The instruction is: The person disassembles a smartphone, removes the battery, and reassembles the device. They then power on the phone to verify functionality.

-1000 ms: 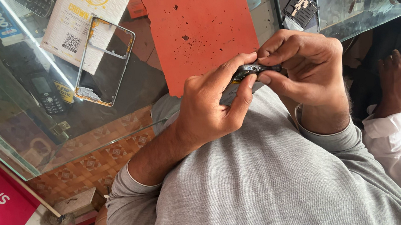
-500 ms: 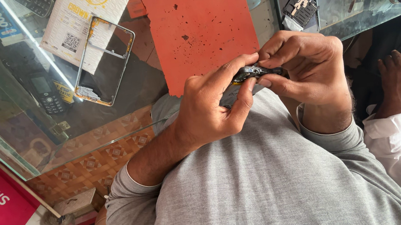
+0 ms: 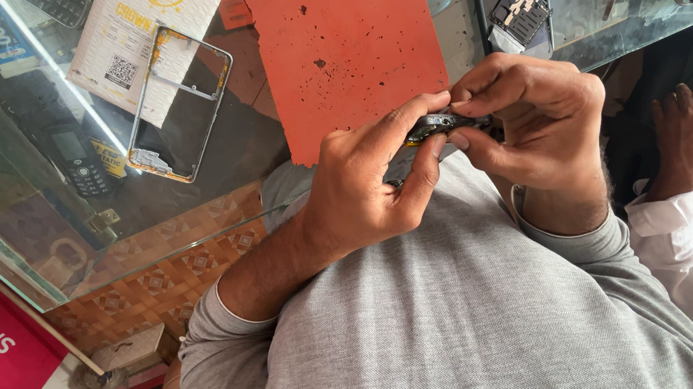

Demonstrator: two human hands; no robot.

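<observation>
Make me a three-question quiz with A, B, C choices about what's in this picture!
1. Where does the empty phone frame lie?
A. on the glass counter, left of the mat
B. on top of the mat
C. on the grey shirt

2. What colour is the mat?
A. blue
B. orange-red
C. green

3. How is the small dark part held?
A. it lies loose on the mat
B. it is pinched by fingers of two hands
C. it hangs from a string

Answers:
1 A: the phone frame rests on the glass, beside the mat's left edge.
2 B: the mat is orange-red with dark specks.
3 B: the left hand and the right hand both grip it.
</observation>
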